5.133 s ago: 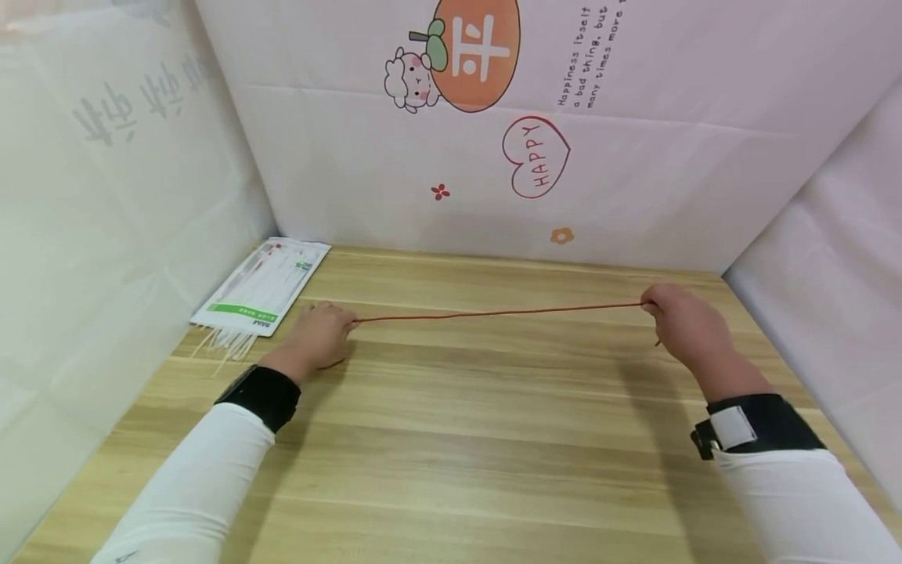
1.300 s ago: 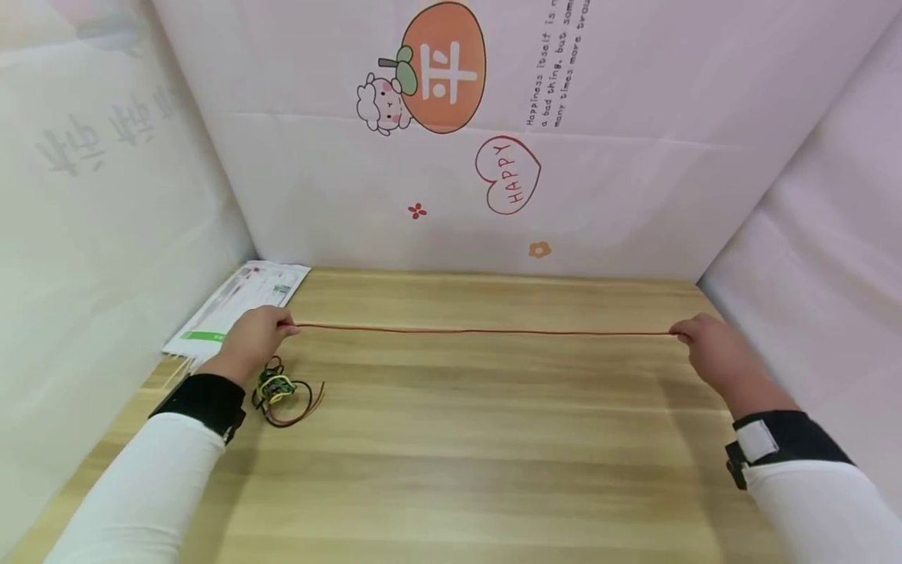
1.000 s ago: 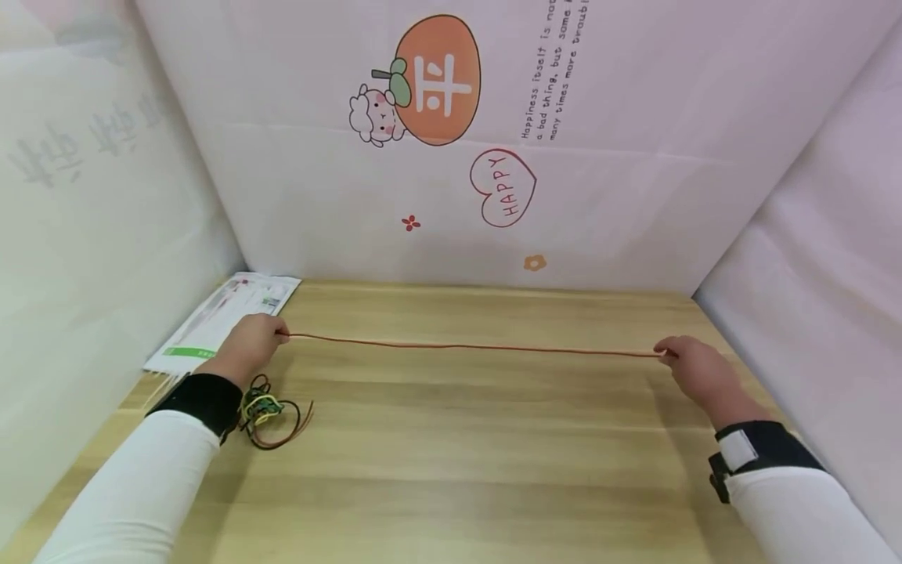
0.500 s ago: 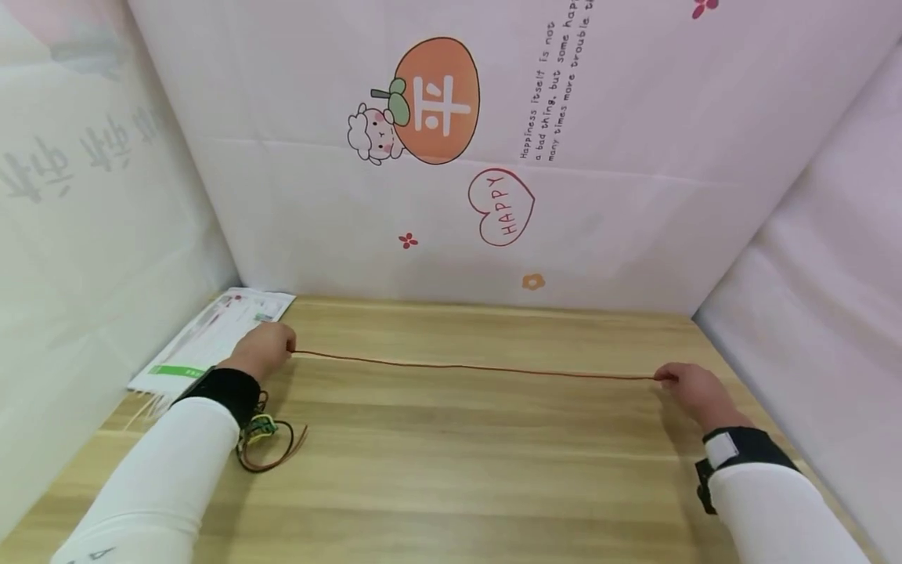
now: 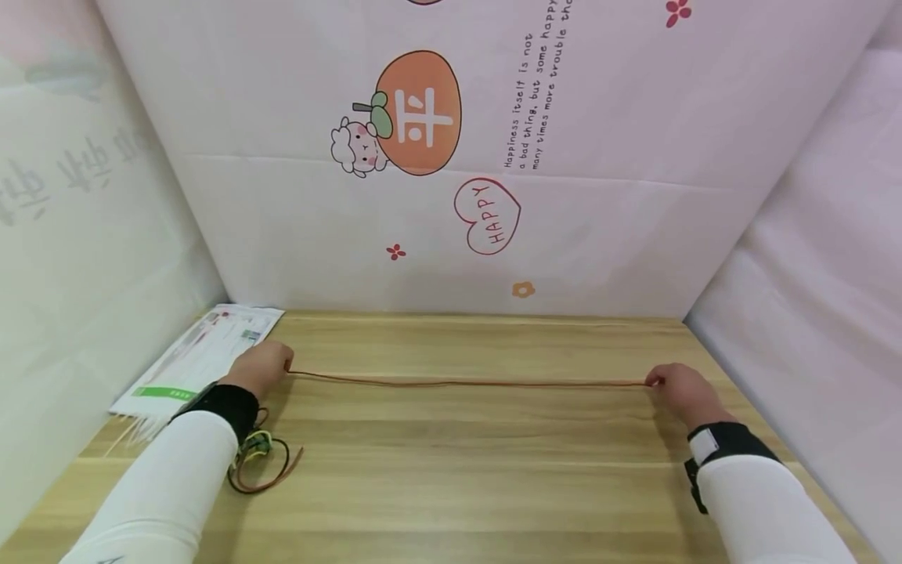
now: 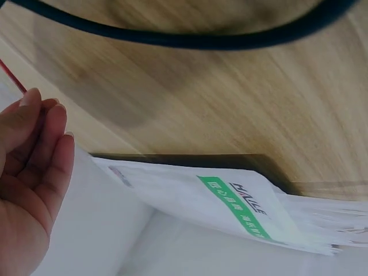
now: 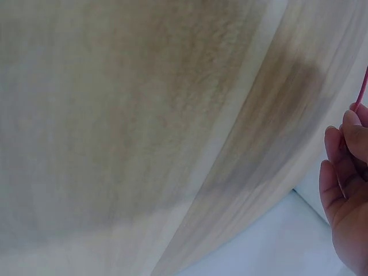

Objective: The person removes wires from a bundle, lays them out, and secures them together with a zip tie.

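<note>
A thin red wire (image 5: 451,384) runs nearly straight between my two hands, low across the wooden table. My left hand (image 5: 259,368) pinches its left end between thumb and fingertips, as the left wrist view also shows. At the other end, the thumb and fingers of my right hand (image 5: 680,389) pinch the wire; the right wrist view shows that hand (image 7: 348,178) at its right edge. Beside my left wrist lies a tangled bundle of black, yellow, green and reddish wires (image 5: 285,462), partly hidden by the wristband. A dark strand (image 6: 190,40) crosses the top of the left wrist view.
A white bag with a green stripe (image 5: 204,352) lies at the back left, beyond my left hand. Thin white strips (image 5: 144,429) stick out of its near end. White printed sheets (image 5: 585,243) wall the table (image 5: 451,501) at the back and both sides.
Both hands have lowered toward the table with the red wire. Compared with 5.1 s ago they are farther apart, and the wire bundle lies in view beside my left wrist. The head view has tilted up.
</note>
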Tool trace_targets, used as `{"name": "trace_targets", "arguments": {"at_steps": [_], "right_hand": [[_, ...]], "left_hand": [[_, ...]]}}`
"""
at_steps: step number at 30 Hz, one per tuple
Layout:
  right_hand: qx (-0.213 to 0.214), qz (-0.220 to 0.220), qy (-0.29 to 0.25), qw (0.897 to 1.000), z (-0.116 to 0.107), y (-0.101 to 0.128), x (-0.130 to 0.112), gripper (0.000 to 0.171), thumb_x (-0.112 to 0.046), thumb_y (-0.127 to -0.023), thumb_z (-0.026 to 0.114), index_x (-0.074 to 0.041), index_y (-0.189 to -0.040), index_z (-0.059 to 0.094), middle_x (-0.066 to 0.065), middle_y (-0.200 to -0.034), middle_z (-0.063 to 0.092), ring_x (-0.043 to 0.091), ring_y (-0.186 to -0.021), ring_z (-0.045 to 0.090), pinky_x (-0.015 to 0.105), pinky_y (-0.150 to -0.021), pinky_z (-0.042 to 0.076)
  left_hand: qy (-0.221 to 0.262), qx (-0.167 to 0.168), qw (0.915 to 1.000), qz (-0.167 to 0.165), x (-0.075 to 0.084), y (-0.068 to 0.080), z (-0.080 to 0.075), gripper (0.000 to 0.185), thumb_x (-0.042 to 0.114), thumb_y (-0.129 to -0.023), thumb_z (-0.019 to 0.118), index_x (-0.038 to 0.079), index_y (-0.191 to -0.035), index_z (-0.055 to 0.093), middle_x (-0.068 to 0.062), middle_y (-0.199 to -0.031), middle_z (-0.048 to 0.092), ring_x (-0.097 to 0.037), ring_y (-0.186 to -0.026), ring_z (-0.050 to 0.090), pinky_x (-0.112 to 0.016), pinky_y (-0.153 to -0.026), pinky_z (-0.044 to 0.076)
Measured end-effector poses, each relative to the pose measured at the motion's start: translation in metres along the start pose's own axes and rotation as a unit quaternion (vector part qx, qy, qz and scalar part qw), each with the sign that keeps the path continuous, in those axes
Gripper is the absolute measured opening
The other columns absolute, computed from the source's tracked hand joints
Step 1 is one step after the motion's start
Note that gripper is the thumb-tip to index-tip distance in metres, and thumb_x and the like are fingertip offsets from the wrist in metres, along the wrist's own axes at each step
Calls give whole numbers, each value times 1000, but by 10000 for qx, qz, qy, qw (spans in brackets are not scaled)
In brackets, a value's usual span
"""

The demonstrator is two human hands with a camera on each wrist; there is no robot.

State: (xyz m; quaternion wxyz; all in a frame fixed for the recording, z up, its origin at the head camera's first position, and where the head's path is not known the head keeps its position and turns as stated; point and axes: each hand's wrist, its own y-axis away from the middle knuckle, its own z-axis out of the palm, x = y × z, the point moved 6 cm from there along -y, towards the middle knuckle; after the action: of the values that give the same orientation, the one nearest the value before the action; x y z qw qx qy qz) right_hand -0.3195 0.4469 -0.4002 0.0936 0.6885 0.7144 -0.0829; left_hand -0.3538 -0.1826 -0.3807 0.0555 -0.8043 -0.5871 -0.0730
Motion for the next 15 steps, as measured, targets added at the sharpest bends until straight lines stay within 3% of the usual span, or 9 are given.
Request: {"name": "trace_targets", "arguments": {"at_steps": [8,15], "right_hand": [[-439,220,-87,9988,9,-2,5,10,0,-89,56,-1,-95,64,20,-91,62,35,-84,57,49,-75,46],[-512,302,-55,9982,15,-4,6,8,-3,-92,57,-3,-96,64,21,-94,63,36,-87,58,50,-76,46]], "left_hand": [[184,-212,9996,52,-8,-1,11,23,-1,-76,72,8,-65,54,-3,-67,51,-20,-66,49,-35,-62,42],[488,-33,9985,249,-13,-6,14,22,-1,-71,74,7,-64,55,-3,-67,53,-20,-65,51,-37,-65,45]]}}
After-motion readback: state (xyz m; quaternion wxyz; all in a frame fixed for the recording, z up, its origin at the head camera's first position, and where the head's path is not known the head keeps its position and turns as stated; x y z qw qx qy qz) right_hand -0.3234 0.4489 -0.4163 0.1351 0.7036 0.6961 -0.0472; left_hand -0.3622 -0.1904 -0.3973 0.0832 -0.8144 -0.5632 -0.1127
